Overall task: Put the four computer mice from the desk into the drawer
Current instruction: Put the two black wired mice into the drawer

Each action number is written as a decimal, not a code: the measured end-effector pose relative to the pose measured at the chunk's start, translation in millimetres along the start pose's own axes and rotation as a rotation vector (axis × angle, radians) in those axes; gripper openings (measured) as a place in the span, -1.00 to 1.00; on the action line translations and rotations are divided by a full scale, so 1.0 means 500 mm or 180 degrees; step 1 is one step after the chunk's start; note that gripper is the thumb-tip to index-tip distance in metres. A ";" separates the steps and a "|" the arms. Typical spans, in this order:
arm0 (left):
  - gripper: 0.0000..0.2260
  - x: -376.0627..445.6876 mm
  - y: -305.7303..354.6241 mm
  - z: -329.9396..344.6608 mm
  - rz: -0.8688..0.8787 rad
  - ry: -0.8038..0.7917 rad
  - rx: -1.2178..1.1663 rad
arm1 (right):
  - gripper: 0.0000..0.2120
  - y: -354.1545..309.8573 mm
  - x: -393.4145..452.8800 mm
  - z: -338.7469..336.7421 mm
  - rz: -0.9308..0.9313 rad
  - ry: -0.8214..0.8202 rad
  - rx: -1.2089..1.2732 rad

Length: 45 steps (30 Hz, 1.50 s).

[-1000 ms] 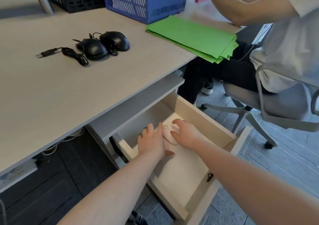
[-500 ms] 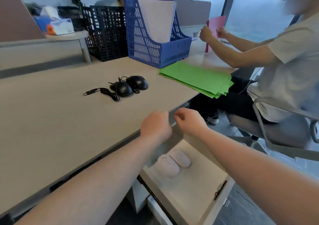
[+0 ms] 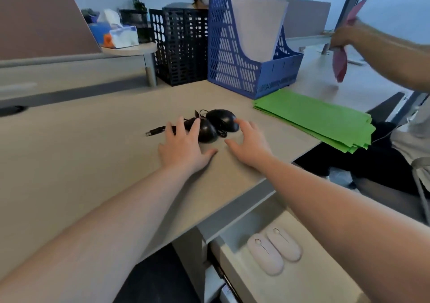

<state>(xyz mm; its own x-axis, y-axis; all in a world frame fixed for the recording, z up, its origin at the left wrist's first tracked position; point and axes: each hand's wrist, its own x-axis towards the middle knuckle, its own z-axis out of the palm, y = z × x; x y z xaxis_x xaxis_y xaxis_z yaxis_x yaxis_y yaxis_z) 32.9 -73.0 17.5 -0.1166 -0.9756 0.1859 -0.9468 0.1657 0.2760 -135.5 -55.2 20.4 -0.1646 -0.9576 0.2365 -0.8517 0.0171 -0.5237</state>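
Black mice (image 3: 215, 126) between open hands (image 3: 186, 149), fingertips touching.

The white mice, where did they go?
The two white mice lie side by side in the open drawer, low in the head view, under the desk edge.

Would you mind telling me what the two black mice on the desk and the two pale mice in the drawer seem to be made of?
The two black mice look like glossy hard plastic: highlights glint on their rounded shells, and thin, likely rubber-coated, cords trail off. The two pale mice in the drawer look like matte plastic, evenly dull with no glare. Touch alone would confirm either.
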 end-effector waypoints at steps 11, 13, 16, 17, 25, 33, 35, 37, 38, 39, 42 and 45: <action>-0.48 0.113 -0.003 0.027 0.0536 -0.0233 -0.0145 | -0.27 -0.007 0.137 0.073 -0.0059 -0.0157 0.0019; -0.53 0.117 0.000 0.024 0.0504 -0.0156 -0.0052 | -0.28 -0.010 0.142 0.075 -0.0091 -0.0187 0.0042; -0.54 0.119 0.011 0.015 0.0441 -0.0189 -0.0060 | -0.38 -0.012 0.138 0.071 -0.0083 -0.0120 0.0001; -0.54 0.119 0.016 0.012 0.0453 -0.0210 -0.0069 | -0.40 -0.012 0.134 0.068 -0.0057 -0.0071 -0.0004; -0.60 0.080 0.024 0.000 0.0731 -0.0034 0.0008 | -0.42 -0.004 0.081 0.039 0.0014 0.0027 0.0164; -0.67 -0.014 0.060 -0.076 0.1153 -0.0074 0.0491 | -0.44 0.016 -0.015 -0.043 0.0222 -0.0064 0.0285; -0.71 -0.040 0.087 -0.108 0.1181 -0.0070 0.0514 | -0.43 0.019 -0.044 -0.079 0.0302 -0.0078 0.0357; -0.72 -0.068 0.111 -0.134 0.1213 -0.0098 0.0493 | -0.41 0.021 -0.075 -0.119 0.0355 -0.0104 0.0393; -0.73 -0.083 0.123 -0.145 0.1230 -0.0104 0.0499 | -0.41 0.021 -0.093 -0.142 0.0360 -0.0118 0.0381; -0.72 -0.099 0.134 -0.156 0.1251 -0.0098 0.0524 | -0.41 0.021 -0.112 -0.165 0.0352 -0.0123 0.0354; -0.73 -0.152 0.172 -0.176 0.1362 -0.0062 0.0648 | -0.42 0.029 -0.169 -0.225 0.0365 -0.0085 0.0318; -0.75 -0.216 0.206 -0.186 0.1471 -0.0065 0.0663 | -0.42 0.041 -0.234 -0.273 0.0425 -0.0019 0.0321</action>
<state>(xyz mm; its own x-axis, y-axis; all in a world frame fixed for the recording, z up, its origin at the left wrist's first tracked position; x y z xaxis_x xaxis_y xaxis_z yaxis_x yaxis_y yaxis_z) -23.9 63.0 113.6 -0.5413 -0.8101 0.2251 -0.8344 0.5506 -0.0251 -201.5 96.5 93.9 -0.2699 -0.9504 0.1546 -0.7681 0.1157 -0.6298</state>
